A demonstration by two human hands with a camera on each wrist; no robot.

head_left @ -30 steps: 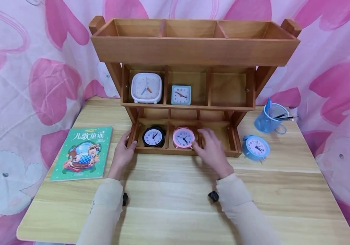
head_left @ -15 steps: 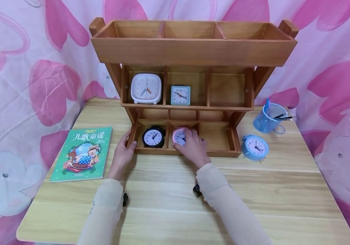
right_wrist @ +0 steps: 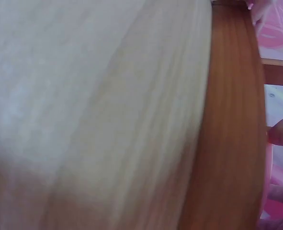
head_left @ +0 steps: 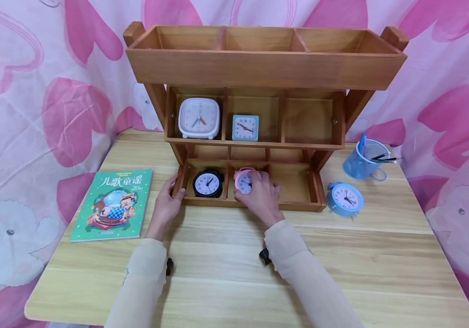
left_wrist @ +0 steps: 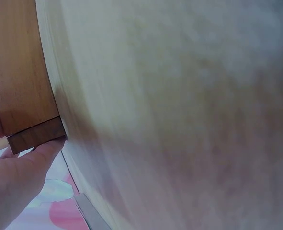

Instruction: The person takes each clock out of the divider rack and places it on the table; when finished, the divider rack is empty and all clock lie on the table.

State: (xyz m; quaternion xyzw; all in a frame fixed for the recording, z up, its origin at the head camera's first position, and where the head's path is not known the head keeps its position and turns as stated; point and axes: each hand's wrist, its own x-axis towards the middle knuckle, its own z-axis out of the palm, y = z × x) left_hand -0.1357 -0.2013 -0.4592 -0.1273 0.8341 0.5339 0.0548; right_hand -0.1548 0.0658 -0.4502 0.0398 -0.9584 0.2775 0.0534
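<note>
Your right hand (head_left: 261, 196) is the nearer, gripping the pink clock (head_left: 242, 183) — well leftward of it, your left hand (head_left: 167, 201) clasps the wooden rack (head_left: 265, 69) by its end

Cream long sleeves (head_left: 306, 273), black wrist pieces (head_left: 265, 256)

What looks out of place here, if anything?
Perhaps the blue clock: it sits on the table beside the wooden rack, while the white clock, teal clock, black clock and pink clock are inside it. Nothing looks spilled or damaged.
</note>
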